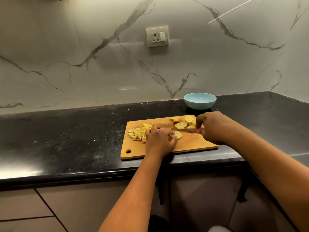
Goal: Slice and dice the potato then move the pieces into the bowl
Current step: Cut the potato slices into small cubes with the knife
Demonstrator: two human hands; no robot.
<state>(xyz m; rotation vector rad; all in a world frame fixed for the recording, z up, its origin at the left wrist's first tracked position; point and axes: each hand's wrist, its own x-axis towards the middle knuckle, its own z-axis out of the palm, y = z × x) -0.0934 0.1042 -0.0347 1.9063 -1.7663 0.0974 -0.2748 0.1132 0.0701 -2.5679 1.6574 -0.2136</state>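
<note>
A wooden cutting board (192, 144) lies on the black counter. A pile of diced potato (138, 131) sits at its left end. Several round potato slices (181, 124) lie at its far right corner. My left hand (160, 139) holds one potato slice (178, 135) down on the middle of the board with curled fingertips. My right hand (210, 128) grips a knife with a red handle (199, 130); its blade (185, 130), blurred, reaches left over the held slice. A light blue bowl (200, 100) stands empty behind the board by the wall.
The black counter (66, 139) stretches left and right of the board, its front edge close to me. A marble wall with a power socket (157, 37) rises behind. A small scrap (185, 157) lies on the counter in front of the board.
</note>
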